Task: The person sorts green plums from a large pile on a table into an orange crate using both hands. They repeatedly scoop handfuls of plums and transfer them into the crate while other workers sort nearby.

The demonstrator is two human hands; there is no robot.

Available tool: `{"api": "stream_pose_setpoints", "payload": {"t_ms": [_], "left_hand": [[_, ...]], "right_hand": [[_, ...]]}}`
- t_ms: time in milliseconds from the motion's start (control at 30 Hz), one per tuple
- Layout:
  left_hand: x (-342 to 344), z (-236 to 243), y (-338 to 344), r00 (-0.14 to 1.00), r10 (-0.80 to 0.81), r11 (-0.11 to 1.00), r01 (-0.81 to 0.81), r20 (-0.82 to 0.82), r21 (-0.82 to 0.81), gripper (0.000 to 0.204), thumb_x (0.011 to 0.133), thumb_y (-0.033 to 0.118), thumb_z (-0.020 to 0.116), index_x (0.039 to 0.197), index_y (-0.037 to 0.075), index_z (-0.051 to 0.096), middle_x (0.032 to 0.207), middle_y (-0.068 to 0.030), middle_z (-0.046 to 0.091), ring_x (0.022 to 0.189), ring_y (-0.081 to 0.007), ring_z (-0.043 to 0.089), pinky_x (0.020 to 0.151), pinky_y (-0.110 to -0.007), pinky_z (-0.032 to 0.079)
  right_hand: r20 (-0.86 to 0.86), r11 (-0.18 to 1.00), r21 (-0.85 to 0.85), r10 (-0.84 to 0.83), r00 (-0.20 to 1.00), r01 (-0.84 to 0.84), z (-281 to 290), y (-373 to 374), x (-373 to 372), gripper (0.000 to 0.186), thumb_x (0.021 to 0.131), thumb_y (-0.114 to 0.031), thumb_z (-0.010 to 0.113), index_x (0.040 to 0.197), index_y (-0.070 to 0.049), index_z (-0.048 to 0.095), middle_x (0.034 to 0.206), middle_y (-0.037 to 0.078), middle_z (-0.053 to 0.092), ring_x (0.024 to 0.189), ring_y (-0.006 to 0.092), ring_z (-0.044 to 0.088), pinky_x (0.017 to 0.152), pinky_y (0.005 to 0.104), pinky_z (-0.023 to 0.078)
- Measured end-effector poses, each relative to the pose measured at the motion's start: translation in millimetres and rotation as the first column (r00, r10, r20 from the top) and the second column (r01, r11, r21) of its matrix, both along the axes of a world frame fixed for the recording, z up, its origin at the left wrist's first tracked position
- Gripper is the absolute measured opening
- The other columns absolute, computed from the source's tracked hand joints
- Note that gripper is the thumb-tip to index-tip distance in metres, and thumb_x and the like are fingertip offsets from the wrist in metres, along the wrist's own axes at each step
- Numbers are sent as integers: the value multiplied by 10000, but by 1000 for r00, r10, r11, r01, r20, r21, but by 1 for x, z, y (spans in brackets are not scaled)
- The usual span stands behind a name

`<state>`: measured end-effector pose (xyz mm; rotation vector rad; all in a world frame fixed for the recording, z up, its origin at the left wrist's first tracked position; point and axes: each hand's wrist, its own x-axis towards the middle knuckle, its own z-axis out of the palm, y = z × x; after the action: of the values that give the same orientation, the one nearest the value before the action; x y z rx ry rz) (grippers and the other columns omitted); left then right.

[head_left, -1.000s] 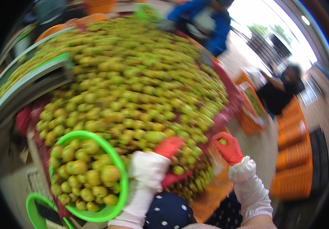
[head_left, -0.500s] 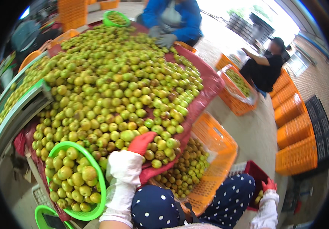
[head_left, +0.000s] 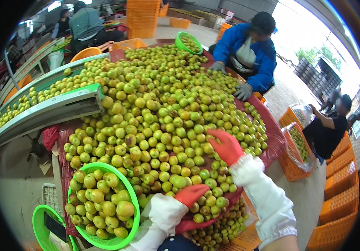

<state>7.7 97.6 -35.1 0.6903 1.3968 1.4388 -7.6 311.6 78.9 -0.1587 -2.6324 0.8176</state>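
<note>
Round green-yellow fruit [head_left: 176, 146] is heaped on a maroon sheet [head_left: 272, 134] in front of me. My right hand [head_left: 224, 146] reaches over the middle-right of the heap, its red-gloved fingers apart and empty just above the fruit. Lower and to the left, my left hand [head_left: 190, 194] rests among fruit at the near edge, fingers curved together; what is under them is hidden. A green basket [head_left: 133, 192] full of larger fruit stands at my left. Below the near edge, an orange crate [head_left: 247, 236] holds more fruit.
A co-worker in blue [head_left: 251, 54] works gray-gloved at the far side. A person in black [head_left: 326, 129] is at lined crates [head_left: 293, 165], near stacked orange crates [head_left: 334, 205]. A sorting chute [head_left: 46, 115] enters from the left; a second green basket [head_left: 42, 226] sits lower left.
My right hand has left the maroon bin low at right and risen onto the heap with fingers spread; the fruit it held earlier is gone. The view has tilted up.
</note>
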Motion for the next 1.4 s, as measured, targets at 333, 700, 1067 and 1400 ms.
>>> {"api": "stream_pose_setpoints", "payload": {"t_ms": [333,700,1067,1400], "left_hand": [[11,-43,16,994,-108,992,110,-25,68,471,981,380,488,1290,32,561,1215,-89,626,1174,-205,542,1018,-302,387],[3,13,5,997,-17,999,20,70,-41,487,963,372,563,1313,32,569,1317,-61,586,1203,-134,519,1026,-264,385],[12,13,1,967,253,965,-255,-28,-68,389,963,290,572,1255,38,616,1224,-49,648,1138,-124,562,978,-262,421],[15,27,7,952,259,959,-274,-163,-74,440,950,269,587,1334,59,545,1282,-106,615,1187,-187,560,996,-291,427]], "right_hand": [[519,934,351,-139,843,-62,-17,-40,-195,758,767,-679,580,1311,-151,585,1486,173,360,1285,350,465,1093,400,351],[339,820,321,367,866,-473,-45,-9,-18,447,801,-545,623,1182,-318,676,1412,61,482,1306,407,369,1082,532,310],[511,939,-289,-12,860,185,26,52,-19,381,906,-400,597,1124,-102,694,1255,119,629,1158,231,594,1011,317,433],[314,936,332,-226,922,116,-48,44,-67,672,783,-651,579,1391,-385,478,1574,145,199,1454,374,137,1133,623,92]]}}
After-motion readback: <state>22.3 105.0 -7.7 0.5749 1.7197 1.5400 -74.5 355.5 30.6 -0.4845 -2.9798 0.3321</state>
